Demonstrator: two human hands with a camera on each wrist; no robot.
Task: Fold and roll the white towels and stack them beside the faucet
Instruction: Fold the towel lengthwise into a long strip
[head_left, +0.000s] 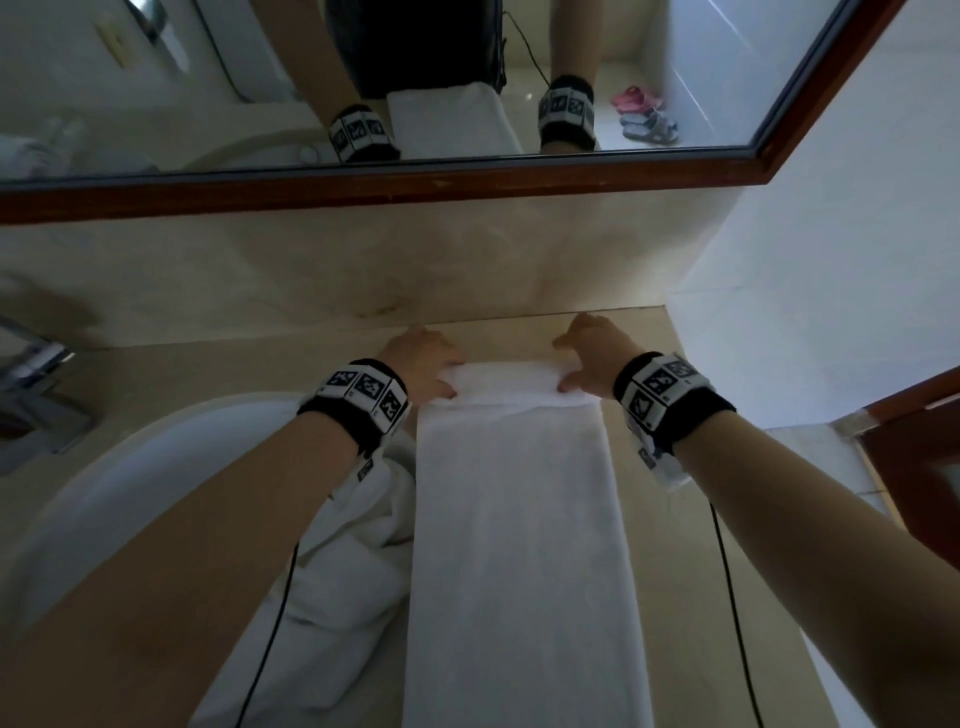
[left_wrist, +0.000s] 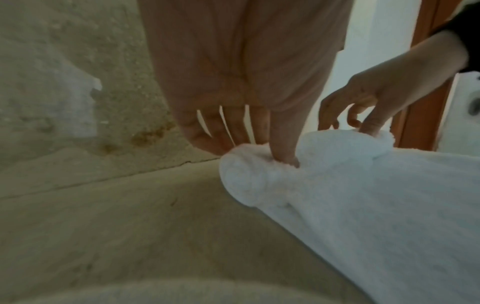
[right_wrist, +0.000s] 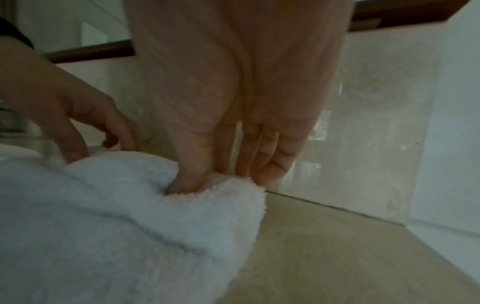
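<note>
- Folded white towel (head_left: 519, 545) lies lengthwise on the beige surface (head_left: 670, 597); its 12 o'clock end is rolled.
- Left hand (head_left: 423, 364) pinches the roll's 9 o'clock end.
- Right hand (head_left: 592, 353) pinches the 3 o'clock end, fingers (right_wrist: 262, 152) behind, thumb in front.

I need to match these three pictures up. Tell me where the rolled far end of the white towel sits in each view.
Head: the rolled end lies just above centre, between the left hand and right hand.
Left wrist: the rolled end is right of centre, under the thumb.
Right wrist: the rolled end is at centre, under the thumb.
Shared landmark: the seam where counter meets back wall.
</note>
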